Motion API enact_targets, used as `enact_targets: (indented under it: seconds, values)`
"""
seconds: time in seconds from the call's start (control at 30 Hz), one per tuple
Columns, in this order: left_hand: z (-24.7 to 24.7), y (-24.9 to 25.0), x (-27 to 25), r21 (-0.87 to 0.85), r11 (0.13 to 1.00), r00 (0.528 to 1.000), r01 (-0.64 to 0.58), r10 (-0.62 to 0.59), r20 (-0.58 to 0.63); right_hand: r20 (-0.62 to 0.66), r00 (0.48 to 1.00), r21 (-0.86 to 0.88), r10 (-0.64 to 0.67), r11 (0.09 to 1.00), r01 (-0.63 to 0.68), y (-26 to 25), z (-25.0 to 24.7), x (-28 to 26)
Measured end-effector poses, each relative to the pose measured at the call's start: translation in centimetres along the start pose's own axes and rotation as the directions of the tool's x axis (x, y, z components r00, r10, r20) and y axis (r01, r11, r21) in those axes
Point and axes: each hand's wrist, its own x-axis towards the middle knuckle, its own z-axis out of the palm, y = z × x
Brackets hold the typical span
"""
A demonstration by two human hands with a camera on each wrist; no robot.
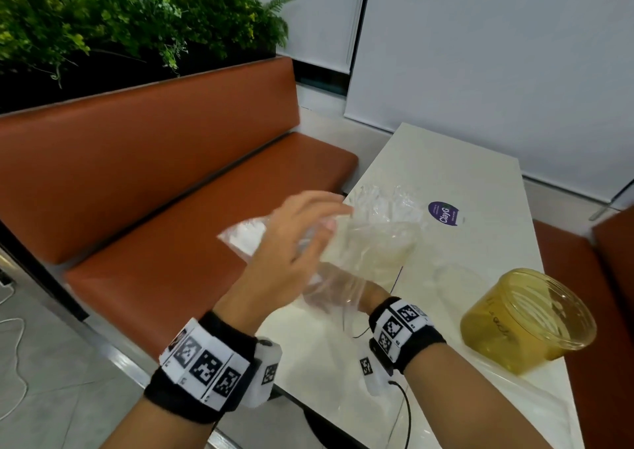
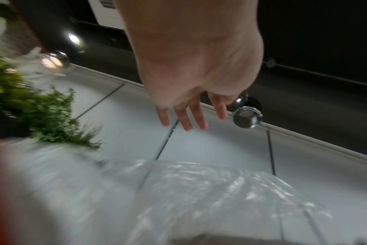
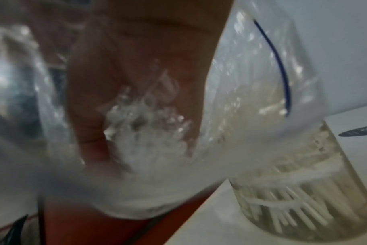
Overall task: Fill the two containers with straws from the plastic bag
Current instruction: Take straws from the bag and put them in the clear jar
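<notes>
On the tabletop (image 1: 480,181), left of the amber jar (image 1: 525,318) lying on its side, a clear plastic bag (image 1: 380,215) is held up, its long axis running away from the person, mouth nearest. Only in the right wrist view is a clear jar of white sticks (image 3: 304,199) plainly shown beneath it. The left hand (image 1: 291,242) is held over the bag, fingers (image 2: 184,119) spread straight. The right hand (image 1: 338,287) is sheathed inside; its fingers' state cannot be told

Showing thin, clear plastic film, crinkled and glossy, in the bag (image 1: 377,208) near the left edge of the table (image 1: 463,167). Gleaming smooth and polished across that pale top. Glowing through translucent amber plastic, ribbed and shiny, in the jar (image 1: 514,321) at the right edge. Showing smooth, faintly sheened leatherette on the bench (image 1: 154,146).
</notes>
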Motion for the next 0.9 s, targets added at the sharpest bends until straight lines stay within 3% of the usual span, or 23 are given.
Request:
enact_targets:
  seconds: [0.03,0.07,0.1,0.13,0.2,0.27,0.33,0.47,0.6,0.7,0.77,0.9]
  values:
    - [-0.7,-0.5,-0.2,0.067,0.998,0.986,0.022,-0.011,-0.169,0.228,0.967,0.311,0.111,0.933,-0.180,-0.2,-0.6,-0.1]
    - [-1.4,-1.1,-0.5,0.162,0.983,0.945,0.088,-0.032,-0.325,0.336,0.941,0.517,-0.035,0.842,-0.153,-0.7,0.1,-0.3]
    - [-2.1,-1.5,-0.7,0.249,0.947,0.890,0.202,-0.071,-0.451,0.320,0.940,0.568,-0.119,0.818,-0.090,-0.1,0.5,0.1]
    - [-2.5,-2.1,-0.9,0.286,0.902,0.832,0.323,-0.126,-0.541,0.340,0.912,0.704,-0.231,0.705,-0.085,0.4,-0.4,-0.3]
    - [-3.2,-3.3,-0.9,0.194,0.861,0.780,0.469,-0.301,-0.549,0.293,0.909,0.777,-0.298,0.628,-0.044,2.6,-1.4,-0.6]
    - [-3.2,-3.8,-0.4,-0.033,0.846,0.766,0.532,-0.497,-0.406,0.236,0.920,0.778,-0.312,0.628,0.014,2.0,-2.1,-0.8]
    - [-2.8,-4.1,0.1,-0.124,0.850,0.782,0.513,-0.522,-0.340,0.254,0.910,0.753,-0.329,0.658,0.028,1.6,-2.2,-0.7]
    - [-2.0,-4.2,0.9,-0.082,0.891,0.794,0.446,-0.437,-0.423,0.257,0.942,0.751,-0.218,0.658,-0.052,3.0,-3.3,-0.9]
    - [-3.5,-4.4,1.9,-0.121,0.885,0.739,0.450,-0.445,-0.506,0.189,0.952,0.611,-0.239,0.788,0.077,6.6,-2.6,-0.5]
    - [-5.6,-5.2,2.4,-0.071,0.890,0.711,0.450,-0.405,-0.575,0.209,0.966,0.493,-0.154,0.870,0.032,11.5,-2.5,-0.6]
    - [-6.7,-5.8,2.4,-0.057,0.872,0.667,0.486,-0.412,-0.621,0.234,0.967,0.414,-0.100,0.910,-0.006,14.6,-3.2,-0.7]
    - [-7.5,-6.2,1.9,-0.006,0.845,0.622,0.534,-0.398,-0.674,0.228,0.973,0.345,0.032,0.932,-0.112,19.3,-6.1,-1.1]
